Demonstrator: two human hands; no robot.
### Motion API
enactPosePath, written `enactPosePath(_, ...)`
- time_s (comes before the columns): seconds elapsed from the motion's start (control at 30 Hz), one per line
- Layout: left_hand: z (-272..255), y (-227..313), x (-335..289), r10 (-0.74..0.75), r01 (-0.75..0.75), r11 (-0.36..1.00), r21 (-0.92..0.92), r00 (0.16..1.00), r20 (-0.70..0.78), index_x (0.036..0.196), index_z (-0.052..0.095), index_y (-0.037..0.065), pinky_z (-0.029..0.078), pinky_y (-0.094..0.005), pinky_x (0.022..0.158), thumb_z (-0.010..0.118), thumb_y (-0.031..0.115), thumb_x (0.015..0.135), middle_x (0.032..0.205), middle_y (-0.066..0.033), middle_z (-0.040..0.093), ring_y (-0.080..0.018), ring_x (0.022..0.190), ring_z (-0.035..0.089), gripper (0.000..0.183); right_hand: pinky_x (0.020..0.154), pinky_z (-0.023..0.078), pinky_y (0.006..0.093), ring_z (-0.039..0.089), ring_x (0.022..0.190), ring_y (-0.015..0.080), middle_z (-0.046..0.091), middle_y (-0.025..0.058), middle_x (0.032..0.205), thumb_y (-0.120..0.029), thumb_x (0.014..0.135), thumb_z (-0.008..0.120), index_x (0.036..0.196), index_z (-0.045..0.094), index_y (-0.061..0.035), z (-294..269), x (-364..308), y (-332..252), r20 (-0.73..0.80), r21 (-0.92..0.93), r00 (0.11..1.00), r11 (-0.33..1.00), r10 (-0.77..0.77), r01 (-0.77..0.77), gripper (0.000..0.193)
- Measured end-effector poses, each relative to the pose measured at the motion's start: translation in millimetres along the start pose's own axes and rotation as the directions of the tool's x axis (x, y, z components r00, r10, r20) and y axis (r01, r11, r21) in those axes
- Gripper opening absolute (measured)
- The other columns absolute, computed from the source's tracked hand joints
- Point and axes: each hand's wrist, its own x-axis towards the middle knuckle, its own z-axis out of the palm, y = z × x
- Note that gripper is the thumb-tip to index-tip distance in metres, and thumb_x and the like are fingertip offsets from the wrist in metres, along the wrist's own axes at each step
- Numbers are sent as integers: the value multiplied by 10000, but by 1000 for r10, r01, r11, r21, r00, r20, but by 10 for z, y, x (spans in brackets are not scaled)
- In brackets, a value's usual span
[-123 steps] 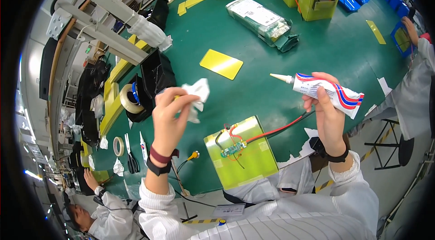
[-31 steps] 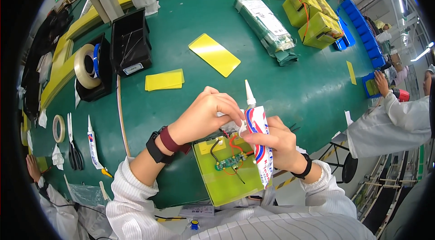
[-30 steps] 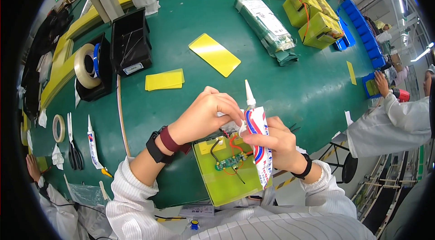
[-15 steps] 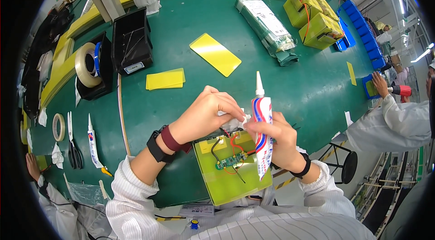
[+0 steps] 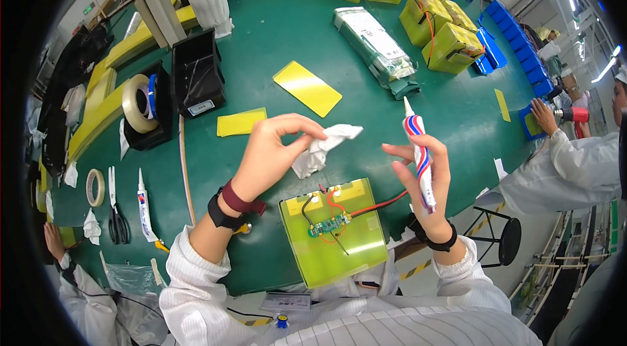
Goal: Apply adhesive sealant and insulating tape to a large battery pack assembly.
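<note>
A crumpled white tissue (image 5: 316, 158) hangs from my left hand (image 5: 266, 153), pinched between thumb and fingertips above the table. My right hand (image 5: 437, 220) holds a white glue tube (image 5: 418, 129) with red and blue stripes, its pointed nozzle upward. The thumb and one finger of that hand stand partly spread. Below and between my hands, near the table's front edge, lies a yellow-green wrapped battery pack (image 5: 346, 258). On its top sits a small green circuit board (image 5: 328, 225), with black and red wires joined to it. Neither hand touches the pack.
Yellow sheets (image 5: 307, 89), a green-wrapped parcel (image 5: 375, 49) and more battery packs (image 5: 452, 49) lie farther back. Leftward are a black bin (image 5: 198, 75), tape roll (image 5: 95, 188), scissors (image 5: 116, 212) and another tube (image 5: 144, 209). At right, another person's hand (image 5: 543, 116) is near a red tool (image 5: 575, 114).
My hands have moved apart. The left has drawn the tissue up and away from the pack; the right has shifted right with the tube, uncovering the pack's right side and red wire.
</note>
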Motion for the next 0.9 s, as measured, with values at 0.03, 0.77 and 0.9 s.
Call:
enactPosePath(0.03,-69,53,-22,3,-3,1000,7,998,-63,876,739,1,503,-263,799,623,-74,802,934,-92,720,-164,884,666,157,855,515,307,681,1050,261,569,157,1295,133,849,630,1256,475,-52,-18,-19,-17,-28,80,998,995,61,-59,473)
enactPosePath(0.77,-1774,86,-1870,226,453,400,797,794,-564,978,635,29,463,-399,958,712,-42,715,1205,-178,578,-351,1178,536,283,867,539,313,666,1036,216,537,136,1326,-4,951,567,1308,438,-45,-211,-460,-84,-76,352,978,923,196,-157,382)
enactPosePath(0.9,-1064,306,-1791,134,289,769,570,800,-585,1117,576,-3,445,-344,940,680,27,828,1118,-130,595,-262,1059,584,309,852,555,318,662,1045,218,554,134,1300,-44,948,600,1331,432,-75,-126,-316,87,-132,222,988,974,81,-50,419)
